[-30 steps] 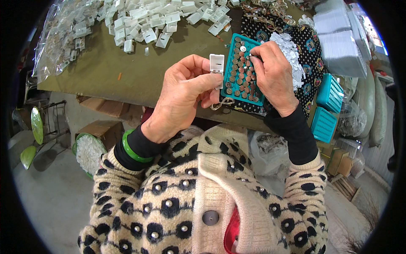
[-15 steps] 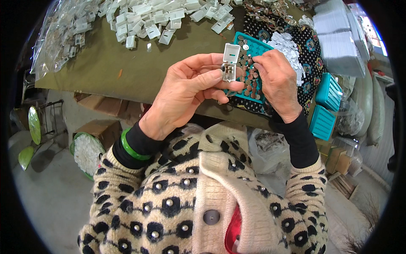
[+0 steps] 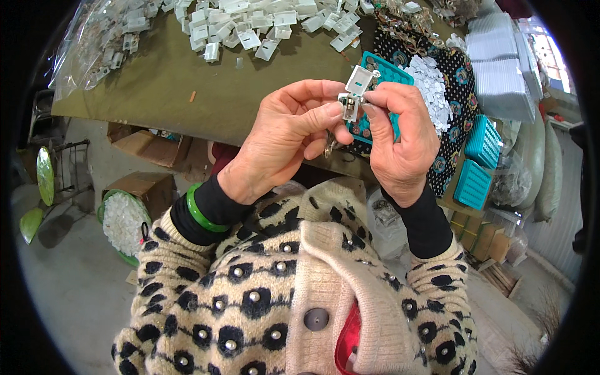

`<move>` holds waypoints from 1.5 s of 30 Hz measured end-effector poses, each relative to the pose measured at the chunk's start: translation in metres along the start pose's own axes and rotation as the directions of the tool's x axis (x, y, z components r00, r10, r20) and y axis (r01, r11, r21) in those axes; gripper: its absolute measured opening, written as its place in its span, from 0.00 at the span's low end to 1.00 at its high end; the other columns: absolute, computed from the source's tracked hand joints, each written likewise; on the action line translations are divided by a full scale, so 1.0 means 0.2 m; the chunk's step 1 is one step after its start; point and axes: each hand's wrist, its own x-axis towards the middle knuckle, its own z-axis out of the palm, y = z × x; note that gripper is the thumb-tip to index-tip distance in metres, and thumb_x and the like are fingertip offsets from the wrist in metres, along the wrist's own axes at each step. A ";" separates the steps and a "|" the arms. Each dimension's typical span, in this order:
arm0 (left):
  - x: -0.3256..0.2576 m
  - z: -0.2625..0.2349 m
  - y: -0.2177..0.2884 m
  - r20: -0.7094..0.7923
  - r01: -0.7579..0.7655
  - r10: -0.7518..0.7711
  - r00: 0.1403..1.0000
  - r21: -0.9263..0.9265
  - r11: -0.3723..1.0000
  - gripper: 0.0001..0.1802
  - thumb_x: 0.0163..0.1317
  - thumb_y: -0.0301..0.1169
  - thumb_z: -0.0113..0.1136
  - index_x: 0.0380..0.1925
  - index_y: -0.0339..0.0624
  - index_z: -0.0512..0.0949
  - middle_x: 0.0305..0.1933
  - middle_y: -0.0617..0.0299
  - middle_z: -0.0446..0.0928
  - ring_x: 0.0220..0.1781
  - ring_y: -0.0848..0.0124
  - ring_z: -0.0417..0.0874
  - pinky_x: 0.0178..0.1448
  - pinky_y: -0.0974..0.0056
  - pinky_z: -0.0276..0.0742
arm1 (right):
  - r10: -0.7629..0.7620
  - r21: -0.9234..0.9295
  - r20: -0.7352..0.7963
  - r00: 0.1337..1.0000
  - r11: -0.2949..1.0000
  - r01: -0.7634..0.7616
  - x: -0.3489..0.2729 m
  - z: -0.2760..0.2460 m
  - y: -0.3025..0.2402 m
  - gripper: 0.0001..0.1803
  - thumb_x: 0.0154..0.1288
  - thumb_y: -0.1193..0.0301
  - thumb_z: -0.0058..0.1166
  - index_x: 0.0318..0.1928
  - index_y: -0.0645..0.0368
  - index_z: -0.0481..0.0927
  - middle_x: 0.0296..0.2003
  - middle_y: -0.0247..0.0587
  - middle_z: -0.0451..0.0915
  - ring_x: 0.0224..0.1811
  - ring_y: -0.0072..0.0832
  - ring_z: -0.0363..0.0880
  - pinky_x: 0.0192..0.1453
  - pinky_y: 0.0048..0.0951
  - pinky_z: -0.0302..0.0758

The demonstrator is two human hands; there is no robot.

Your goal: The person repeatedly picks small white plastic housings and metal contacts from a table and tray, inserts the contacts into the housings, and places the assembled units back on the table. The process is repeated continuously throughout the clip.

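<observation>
item held: a small white case [image 3: 350, 111], its lid [image 3: 360, 80] swung open on the far side and metal parts showing inside. it is up between the two hands, in front of the teal tray [image 3: 405, 76] and close to the near edge of the table [image 3: 156, 94].

left hand [image 3: 281, 128]: thumb and fingers clamped on the case, the thumb tip at its left wall. a thin pale cord or wire [image 3: 329, 147] hangs in a bunch below the fingers.

right hand [image 3: 406, 137]: thumb and forefinger nearly together at the right side of the case. whether a small piece sits between the tips i cannot tell.

surroundings: the tray lies on a black patterned cloth [image 3: 459, 103], partly hidden by the right hand; a heap of flat white pieces [image 3: 428, 90] lies beside it. more white cases [image 3: 262, 31] are piled at the far side of the table.

risks, in my judgement: a slack left pinch could let the case tip and drop past the table edge. a sideways push from the right fingertips could twist it or bend the metal parts. the open lid stands unsupported, so a knock could strain its hinge. the loose cord could snag on the tray rim.
</observation>
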 end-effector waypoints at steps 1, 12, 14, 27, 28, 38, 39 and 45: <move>0.00 0.00 0.00 -0.002 0.001 -0.001 1.000 -0.007 1.000 0.15 0.67 0.25 0.60 0.53 0.34 0.75 0.38 0.57 0.81 0.31 0.75 0.83 0.19 0.79 0.66 | -0.030 -0.016 -0.018 0.999 0.999 0.029 0.00 0.02 0.00 0.11 0.56 0.84 0.62 0.40 0.65 0.78 0.34 0.45 0.78 0.34 0.38 0.79 0.36 0.32 0.78; -0.03 0.01 0.00 -0.023 -0.079 0.080 0.997 0.053 0.995 0.13 0.65 0.25 0.63 0.48 0.34 0.78 0.34 0.60 0.80 0.23 0.78 0.73 0.21 0.77 0.63 | -0.030 0.095 0.166 0.986 0.995 0.014 0.03 0.00 -0.01 0.11 0.56 0.84 0.62 0.39 0.64 0.76 0.34 0.43 0.77 0.34 0.36 0.78 0.37 0.31 0.76; -0.02 0.01 0.01 -0.015 -0.091 0.092 0.996 0.071 0.993 0.12 0.64 0.24 0.63 0.47 0.35 0.78 0.34 0.61 0.80 0.23 0.78 0.72 0.22 0.77 0.63 | 0.175 0.310 0.229 0.958 0.919 -0.242 0.03 -0.01 -0.02 0.09 0.61 0.82 0.60 0.40 0.63 0.75 0.35 0.40 0.78 0.35 0.31 0.78 0.39 0.28 0.76; -0.02 0.05 -0.01 0.032 -0.088 0.084 0.996 0.174 0.981 0.11 0.64 0.24 0.64 0.45 0.38 0.77 0.33 0.61 0.80 0.23 0.79 0.73 0.21 0.77 0.61 | 0.557 0.720 0.483 0.676 0.187 -0.669 -0.02 -0.02 -0.04 0.22 0.68 0.76 0.58 0.60 0.64 0.68 0.44 0.35 0.78 0.45 0.18 0.77 0.50 0.21 0.75; -0.02 0.05 -0.02 0.042 -0.084 0.079 0.996 0.152 0.985 0.11 0.64 0.25 0.64 0.45 0.38 0.76 0.33 0.61 0.80 0.23 0.79 0.73 0.21 0.77 0.60 | 0.575 0.722 0.442 0.689 0.228 -0.653 -0.03 -0.02 -0.04 0.22 0.68 0.76 0.58 0.60 0.64 0.70 0.44 0.35 0.79 0.45 0.18 0.77 0.51 0.21 0.75; 0.00 0.05 -0.05 0.027 0.020 -0.021 0.999 0.049 0.999 0.13 0.66 0.30 0.62 0.48 0.37 0.76 0.40 0.56 0.83 0.33 0.74 0.83 0.27 0.75 0.72 | 0.471 0.499 0.089 0.878 0.742 -0.449 -0.08 -0.02 0.04 0.13 0.66 0.79 0.59 0.51 0.64 0.81 0.37 0.37 0.84 0.36 0.17 0.81 0.41 0.18 0.78; 0.00 0.05 -0.05 0.035 0.026 -0.027 0.999 0.038 0.999 0.13 0.66 0.30 0.62 0.48 0.37 0.76 0.40 0.56 0.83 0.34 0.73 0.83 0.29 0.74 0.73 | 0.458 0.490 0.076 0.885 0.756 -0.434 -0.09 -0.02 0.03 0.13 0.66 0.79 0.59 0.51 0.64 0.81 0.36 0.37 0.85 0.35 0.17 0.81 0.41 0.18 0.78; 0.00 0.06 -0.10 0.055 -0.036 0.037 0.998 -0.015 0.999 0.13 0.66 0.28 0.62 0.47 0.36 0.77 0.44 0.57 0.82 0.42 0.72 0.83 0.45 0.69 0.80 | 0.280 0.404 -0.104 0.954 0.889 -0.217 -0.10 0.02 0.04 0.09 0.64 0.84 0.56 0.44 0.64 0.81 0.36 0.43 0.85 0.34 0.24 0.83 0.37 0.23 0.80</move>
